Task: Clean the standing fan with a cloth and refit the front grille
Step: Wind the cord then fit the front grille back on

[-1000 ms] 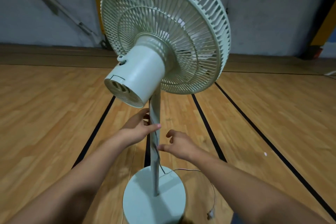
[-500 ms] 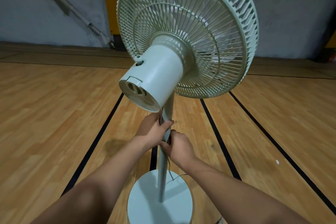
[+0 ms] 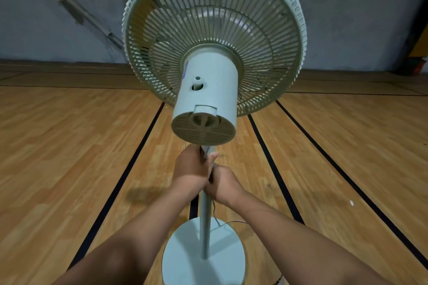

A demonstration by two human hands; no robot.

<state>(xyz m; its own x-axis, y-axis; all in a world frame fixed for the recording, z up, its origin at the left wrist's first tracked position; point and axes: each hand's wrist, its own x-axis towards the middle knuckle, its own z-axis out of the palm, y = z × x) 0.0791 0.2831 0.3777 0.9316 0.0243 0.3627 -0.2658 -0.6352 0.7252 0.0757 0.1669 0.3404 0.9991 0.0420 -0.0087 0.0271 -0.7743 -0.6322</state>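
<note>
A pale green standing fan stands in front of me, seen from behind. Its round motor housing point(image 3: 206, 104) points at me and the grille cage point(image 3: 215, 30) rises behind it. My left hand point(image 3: 192, 172) grips the thin pole point(image 3: 205, 222) just under the housing. My right hand point(image 3: 223, 184) grips the same pole directly below, touching the left hand. The round base point(image 3: 185, 259) sits on the floor between my forearms. No cloth is in view.
A thin power cord point(image 3: 218, 222) runs down the pole and curls off to the right over the base. The wooden floor point(image 3: 69, 157) has black lines running away from me. A grey wall point(image 3: 58, 18) with a leaning metal bar closes the back.
Both hands went from reaching for the pole to gripping it. The fan head has swung round, so the motor housing now points straight at me instead of down to the left.
</note>
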